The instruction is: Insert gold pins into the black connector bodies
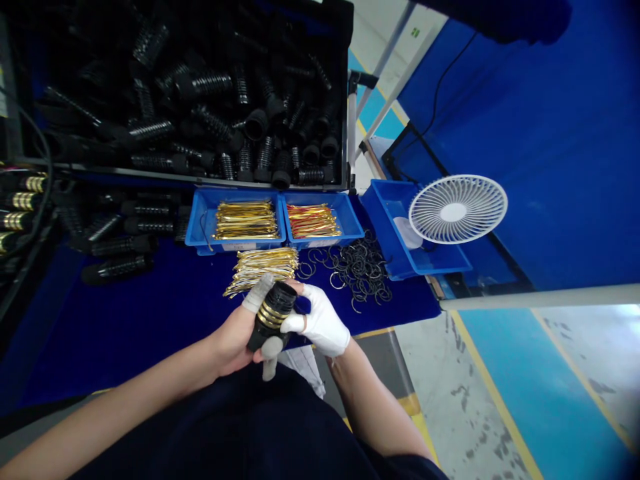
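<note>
At the far left, an open black case is heaped with ribbed black plastic connector bodies, and a careless elbow could send them sliding across the blue cloth mat. Next come two blue plastic trays of thin gold strips, with a loose bundle of gold strips just in front. Those loose strips sit close to your hands, so a sleeve or finger could scatter or bend them. You hold a black cylindrical connector with gold bands above the mat, fully closed between your bare left hand and white-gloved right hand. The smooth grey fingertip covers on your left hand could let it slip or turn if your grip eases. To the right, a loose spread of thin black rings lies unconfined, so a dropped connector could scatter them toward the mat's edge.
</note>
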Tool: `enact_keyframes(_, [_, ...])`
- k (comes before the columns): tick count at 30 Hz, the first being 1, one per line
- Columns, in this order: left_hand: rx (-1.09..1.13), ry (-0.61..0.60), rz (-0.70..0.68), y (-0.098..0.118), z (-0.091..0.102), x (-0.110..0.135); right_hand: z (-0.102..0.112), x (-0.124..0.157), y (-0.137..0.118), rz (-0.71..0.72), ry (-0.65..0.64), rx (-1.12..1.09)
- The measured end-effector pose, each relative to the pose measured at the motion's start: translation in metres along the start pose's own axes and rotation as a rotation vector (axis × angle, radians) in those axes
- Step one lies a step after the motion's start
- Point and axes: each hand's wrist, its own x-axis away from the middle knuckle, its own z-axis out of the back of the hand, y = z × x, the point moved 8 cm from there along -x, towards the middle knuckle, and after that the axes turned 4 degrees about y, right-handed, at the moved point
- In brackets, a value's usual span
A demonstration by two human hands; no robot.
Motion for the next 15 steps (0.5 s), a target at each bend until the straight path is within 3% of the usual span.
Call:
enact_keyframes(4, [-0.107,0.128,-0.213,0.014,0.015,0.002,-0.005,0.007,-0.002,-0.026,0.105,0.074])
enact_keyframes(7, [-0.255,0.184,-0.375,0.026,0.019,0.007,-0.011,0.012,-0.012,0.037,0.175,0.214])
enact_keyframes(11, [-0.294,0.144,-0.409,0.027,0.020,0.011,-0.022,0.015,-0.024,0.197,0.211,0.352])
enact_keyframes(15, [-0.305,0.126,-0.413,0.026,0.036,0.020,-0.036,0.012,-0.016,0.153,0.127,0.360])
